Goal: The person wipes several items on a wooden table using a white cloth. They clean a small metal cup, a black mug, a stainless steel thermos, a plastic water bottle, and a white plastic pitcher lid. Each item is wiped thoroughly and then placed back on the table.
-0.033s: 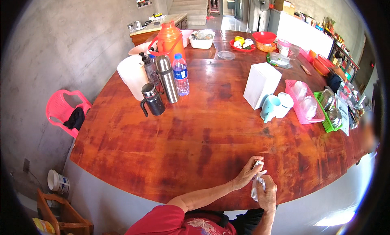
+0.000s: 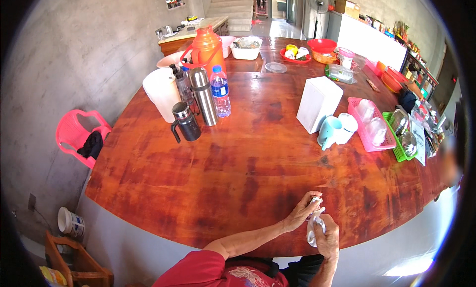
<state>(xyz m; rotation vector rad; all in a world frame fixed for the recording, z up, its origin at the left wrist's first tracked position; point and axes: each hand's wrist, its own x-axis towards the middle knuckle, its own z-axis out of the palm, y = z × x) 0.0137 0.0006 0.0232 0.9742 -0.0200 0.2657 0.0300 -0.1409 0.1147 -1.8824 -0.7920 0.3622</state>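
Along the near edge of the broad reddish-brown table, right of its middle, two bare hands are busy with one crumpled white cloth! The left hand stretches in from the left, below a red sleeve, its fingers drawn narrow and pinching a small white end. And the right hand, nearer and to the right, has its fingers curled in tight on the lower folds. The cloth sits between them, over the tabletop, a loose part drooping left of the right hand. Is anything tucked inside it? Cannot tell from this view.

Look farther out, beyond the hands: a light blue mug and a white cup stand side by side, just in front of an upright white box. To the right of those, a pink basket carries clear cups, with a green basket right beside it.

Over on the left, what a cluster! A dark handled tumbler stands nearest, a steel thermos flask behind it, then a blue-capped water bottle to the right, a white pitcher to the left and a tall orange vacuum jug farther back. And off the table, far left, a pink plastic chair!
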